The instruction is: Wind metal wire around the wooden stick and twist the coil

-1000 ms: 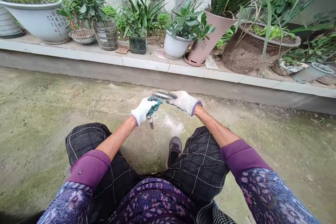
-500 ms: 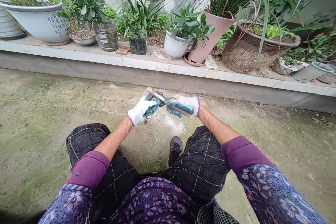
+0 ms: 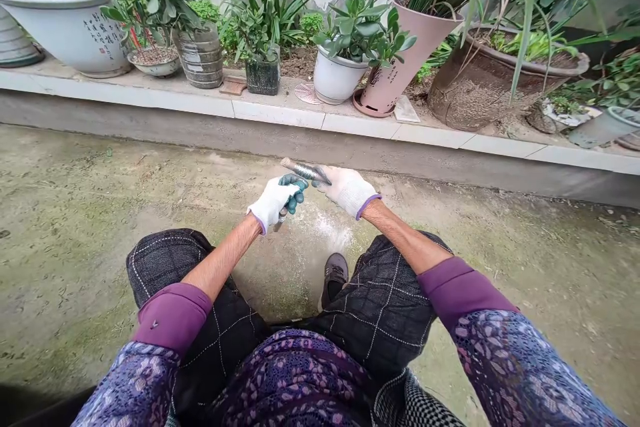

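Both my hands wear white gloves with teal-coated palms, and they are close together over the ground between my knees. A stick (image 3: 306, 171) with a pale wooden end and a silvery band, apparently coiled wire or thread, slants across between them. My right hand (image 3: 347, 189) is closed round its right part, back of the glove facing up. My left hand (image 3: 277, 199) is closed just below the stick's left part. From under it pokes the end of a short rod-like piece (image 3: 282, 216); the rest is hidden in the fingers.
Ahead runs a low tiled ledge (image 3: 280, 111) bearing several potted plants, among them a white pot (image 3: 336, 80), a tall pink pot (image 3: 385, 73) and a brown clay pot (image 3: 475, 90). White powder (image 3: 330, 233) lies on the concrete by my shoe (image 3: 335, 273).
My right hand has turned over: its teal palm side showed before, now the white back does. The stick has rolled or shifted slightly up. My left hand stays closed near the same place.
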Tool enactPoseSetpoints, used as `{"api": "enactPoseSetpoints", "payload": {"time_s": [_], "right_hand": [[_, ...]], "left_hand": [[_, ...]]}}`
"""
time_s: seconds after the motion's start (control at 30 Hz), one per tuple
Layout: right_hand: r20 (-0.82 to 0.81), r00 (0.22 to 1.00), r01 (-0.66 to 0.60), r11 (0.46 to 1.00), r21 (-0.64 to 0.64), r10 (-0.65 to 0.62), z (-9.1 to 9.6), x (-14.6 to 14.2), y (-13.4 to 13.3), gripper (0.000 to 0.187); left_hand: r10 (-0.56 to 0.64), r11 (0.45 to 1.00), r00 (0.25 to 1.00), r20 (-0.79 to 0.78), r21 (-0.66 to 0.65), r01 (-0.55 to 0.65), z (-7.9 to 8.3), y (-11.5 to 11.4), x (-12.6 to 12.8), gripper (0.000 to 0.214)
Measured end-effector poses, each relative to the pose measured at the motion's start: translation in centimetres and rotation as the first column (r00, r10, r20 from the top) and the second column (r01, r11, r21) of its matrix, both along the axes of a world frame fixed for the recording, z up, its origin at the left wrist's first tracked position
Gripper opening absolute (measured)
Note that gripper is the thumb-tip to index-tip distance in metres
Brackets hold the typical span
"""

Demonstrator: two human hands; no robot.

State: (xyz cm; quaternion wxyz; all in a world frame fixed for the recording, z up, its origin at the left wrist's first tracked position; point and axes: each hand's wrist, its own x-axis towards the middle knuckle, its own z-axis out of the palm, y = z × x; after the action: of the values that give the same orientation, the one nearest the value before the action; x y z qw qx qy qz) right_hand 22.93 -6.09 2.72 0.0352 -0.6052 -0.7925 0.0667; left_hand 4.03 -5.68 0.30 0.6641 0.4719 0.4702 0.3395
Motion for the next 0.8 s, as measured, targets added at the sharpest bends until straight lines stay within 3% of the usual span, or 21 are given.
{"api": "enactPoseSetpoints", "payload": {"time_s": [0.1,0.23,0.4,0.47,0.57,0.7,0.8], "right_hand": [[-0.041,0.999,0.015,1.0,0.011,-0.015,0.0,0.1,0.2,0.035],[-0.286,0.956,0.056,0.997,-0.044,-0.066,0.0,0.1,0.5,0.029],[-0.646,0.693,0.088,0.927,-0.365,-0.32,0.9,-0.1,0.3,0.021],[-0.698,0.611,0.067,0.903,-0.425,-0.374,1.5,-0.1,0.0,0.018],[-0.722,0.551,0.018,0.871,-0.491,-0.419,2.2,0.0,-0.5,0.017],[-0.733,0.532,-0.089,0.834,-0.545,-0.423,2.2,0.6,-0.9,0.022],[-0.721,0.582,-0.193,0.798,-0.572,-0.376,2.0,1.5,-0.9,0.031]], "left_hand": [[-0.067,0.998,0.997,0.048,-0.003,0.068,0.2,-0.2,-0.1,0.019],[-0.118,0.992,0.975,0.187,-0.028,0.126,-0.1,0.1,-0.3,0.02],[-0.157,0.987,0.969,0.19,0.003,0.159,-0.6,0.2,-0.4,0.019],[-0.146,0.989,0.976,0.165,-0.008,0.149,-0.7,0.3,-0.4,0.018],[-0.135,0.99,0.977,0.167,-0.008,0.138,-1.0,0.5,-0.4,0.017],[-0.123,0.992,0.985,0.121,0.013,0.123,-1.1,0.9,-0.2,0.012],[-0.092,0.996,0.996,-0.003,0.014,0.092,-0.9,1.0,-0.5,0.008]]}}
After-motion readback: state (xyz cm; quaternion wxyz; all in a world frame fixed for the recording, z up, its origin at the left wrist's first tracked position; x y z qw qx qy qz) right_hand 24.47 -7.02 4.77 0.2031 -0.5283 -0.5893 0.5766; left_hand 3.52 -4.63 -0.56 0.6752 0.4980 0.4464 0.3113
